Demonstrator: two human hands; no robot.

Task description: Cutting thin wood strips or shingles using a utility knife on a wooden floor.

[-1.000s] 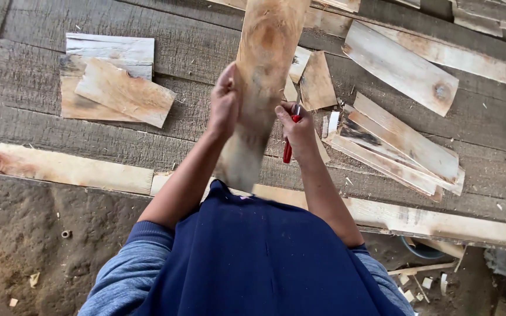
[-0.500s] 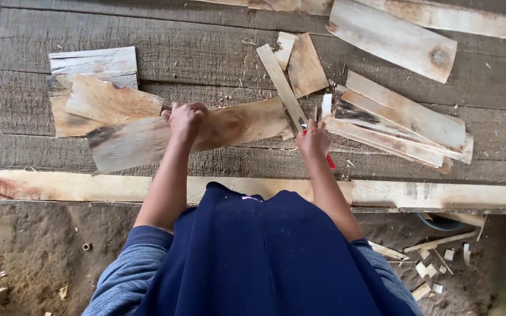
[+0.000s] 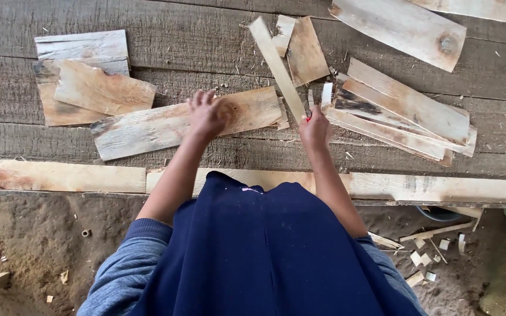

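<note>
A weathered wooden board [image 3: 142, 131] lies flat and slightly slanted on the grey plank workbench [image 3: 206, 52]. My left hand [image 3: 207, 114] rests palm down on the board's right half, over a brown knot, fingers spread. My right hand [image 3: 314, 126] is just right of the board's end, closed around a red-handled tool [image 3: 308, 117]. Only a bit of the red handle shows. A pale flat strip [image 3: 326, 93] rises above the fist, and I cannot tell if it is the tool's blade. A thin slat [image 3: 276, 67] lies diagonally just beyond it.
Short boards are stacked at the left [image 3: 89, 88]. A pile of split slats [image 3: 405, 111] lies at the right, a knotted plank [image 3: 405, 26] behind it. A long pale plank [image 3: 54, 175] runs along the bench's near edge. Wood chips [image 3: 423, 257] litter the dirt ground below.
The board stood upright between both hands a second ago. It has tipped down to the left and now lies flat under my left hand. My right hand keeps the red-handled tool.
</note>
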